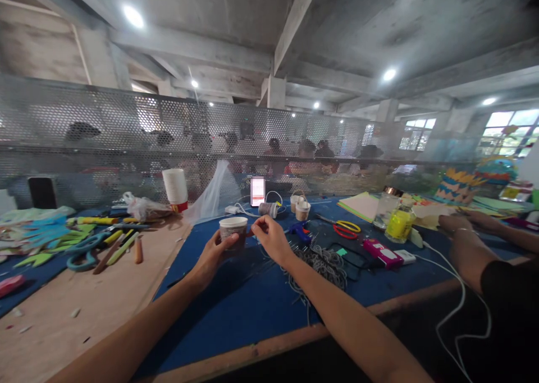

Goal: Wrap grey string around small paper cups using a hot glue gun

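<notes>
A paper cup [233,227] with a white rim and a greyish wrapped side is held upright above the blue table surface [219,310]. Around its left side and front curl the fingers of my left hand [214,255]. Just right of the cup, my right hand [269,238] has its thumb and fingertips pinched together; what they hold is too small to make out. Beneath my right forearm lies a tangled heap of grey cord [324,268]. A blue glue gun [300,231] rests behind that heap.
Behind stand a lit phone [257,192], a spool [268,209], small cups [302,210] and a cup stack [175,187]. Red-yellow scissors [346,228], a pink box [382,252] and a yellow bottle [400,223] lie right, near another person's hands. Tools are left.
</notes>
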A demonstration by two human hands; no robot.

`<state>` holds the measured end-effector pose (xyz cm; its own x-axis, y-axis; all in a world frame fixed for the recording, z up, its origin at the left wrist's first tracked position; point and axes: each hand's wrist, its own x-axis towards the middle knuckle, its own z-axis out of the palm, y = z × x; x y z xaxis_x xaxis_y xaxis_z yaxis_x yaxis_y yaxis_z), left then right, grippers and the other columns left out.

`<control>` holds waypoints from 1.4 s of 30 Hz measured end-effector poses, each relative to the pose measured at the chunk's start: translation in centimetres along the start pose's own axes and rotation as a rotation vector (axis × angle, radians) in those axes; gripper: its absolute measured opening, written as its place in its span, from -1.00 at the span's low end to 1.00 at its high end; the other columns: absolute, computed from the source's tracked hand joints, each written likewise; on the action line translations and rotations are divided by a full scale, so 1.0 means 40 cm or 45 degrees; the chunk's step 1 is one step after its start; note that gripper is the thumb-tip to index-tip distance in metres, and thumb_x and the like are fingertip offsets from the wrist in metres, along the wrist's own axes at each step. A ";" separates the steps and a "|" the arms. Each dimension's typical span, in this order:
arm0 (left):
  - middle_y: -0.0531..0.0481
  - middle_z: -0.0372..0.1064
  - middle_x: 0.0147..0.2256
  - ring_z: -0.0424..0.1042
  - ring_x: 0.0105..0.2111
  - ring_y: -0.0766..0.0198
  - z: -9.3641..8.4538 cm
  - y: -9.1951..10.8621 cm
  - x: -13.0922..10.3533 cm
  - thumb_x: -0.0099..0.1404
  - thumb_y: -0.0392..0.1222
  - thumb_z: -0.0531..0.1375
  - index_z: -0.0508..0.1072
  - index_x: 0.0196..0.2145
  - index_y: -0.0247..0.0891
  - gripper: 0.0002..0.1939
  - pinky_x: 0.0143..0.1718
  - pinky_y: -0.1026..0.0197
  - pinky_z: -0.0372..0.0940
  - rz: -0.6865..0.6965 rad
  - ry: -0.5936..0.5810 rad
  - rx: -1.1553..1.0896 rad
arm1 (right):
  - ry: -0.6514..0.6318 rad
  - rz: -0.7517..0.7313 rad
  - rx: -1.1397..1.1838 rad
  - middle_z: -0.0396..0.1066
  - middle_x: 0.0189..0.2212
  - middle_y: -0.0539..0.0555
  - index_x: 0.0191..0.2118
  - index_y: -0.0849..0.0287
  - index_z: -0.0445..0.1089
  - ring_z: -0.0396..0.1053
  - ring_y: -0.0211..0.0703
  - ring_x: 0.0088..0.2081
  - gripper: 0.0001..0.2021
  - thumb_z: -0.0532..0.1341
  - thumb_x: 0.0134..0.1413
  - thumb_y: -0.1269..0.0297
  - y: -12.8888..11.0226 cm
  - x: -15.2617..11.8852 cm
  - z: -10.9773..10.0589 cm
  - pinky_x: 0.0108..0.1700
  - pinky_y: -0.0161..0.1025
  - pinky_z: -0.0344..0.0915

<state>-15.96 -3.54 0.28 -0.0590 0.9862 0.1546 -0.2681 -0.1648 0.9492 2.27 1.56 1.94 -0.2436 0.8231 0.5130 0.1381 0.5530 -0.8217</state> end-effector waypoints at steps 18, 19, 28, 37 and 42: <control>-0.30 0.57 0.06 0.55 0.03 -0.12 -0.010 -0.013 0.007 0.17 0.02 0.46 0.52 0.15 -0.26 -0.37 0.01 -0.05 0.46 0.011 -0.078 -0.013 | 0.018 0.003 -0.026 0.52 -0.37 -0.02 -0.32 0.11 0.34 0.52 -0.15 -0.30 -0.86 0.21 0.21 0.18 0.000 0.000 -0.007 -0.14 -0.22 0.41; -0.30 0.57 0.06 0.56 0.02 -0.11 -0.010 -0.012 0.006 0.16 0.02 0.47 0.52 0.14 -0.26 -0.36 0.00 -0.04 0.46 0.008 -0.076 -0.017 | 0.021 0.005 -0.026 0.53 -0.37 -0.02 -0.32 0.11 0.34 0.52 -0.14 -0.30 -0.86 0.21 0.21 0.18 0.001 0.000 -0.007 -0.14 -0.22 0.41; -0.29 0.55 0.08 0.53 0.06 -0.13 -0.018 -0.018 0.013 0.19 0.03 0.45 0.48 0.18 -0.27 -0.34 0.05 -0.08 0.44 0.003 -0.131 -0.005 | 0.012 0.021 0.000 0.55 -0.37 0.00 -0.31 0.09 0.36 0.54 -0.10 -0.27 -0.86 0.22 0.20 0.15 0.018 0.007 -0.006 -0.16 -0.21 0.42; -0.31 0.53 0.13 0.52 0.08 -0.18 -0.028 -0.032 0.022 0.17 0.05 0.46 0.44 0.26 -0.26 -0.24 0.06 -0.12 0.42 0.011 -0.144 -0.006 | -0.004 0.027 0.016 0.56 -0.37 0.01 -0.31 0.09 0.35 0.55 -0.09 -0.28 -0.86 0.22 0.20 0.16 0.023 0.009 -0.007 -0.16 -0.19 0.44; -0.30 0.54 0.12 0.54 0.05 -0.16 -0.031 -0.035 0.024 0.14 0.05 0.48 0.48 0.23 -0.23 -0.26 0.04 -0.07 0.43 -0.020 -0.159 -0.031 | 0.004 0.028 -0.004 0.55 -0.39 0.00 -0.32 0.10 0.37 0.55 -0.09 -0.30 -0.86 0.22 0.19 0.17 0.024 0.010 -0.007 -0.16 -0.19 0.42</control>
<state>-16.83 -2.38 -1.25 0.0654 0.9825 0.1742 -0.2914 -0.1482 0.9451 2.59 2.46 1.41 -0.2378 0.8353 0.4957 0.1463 0.5353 -0.8319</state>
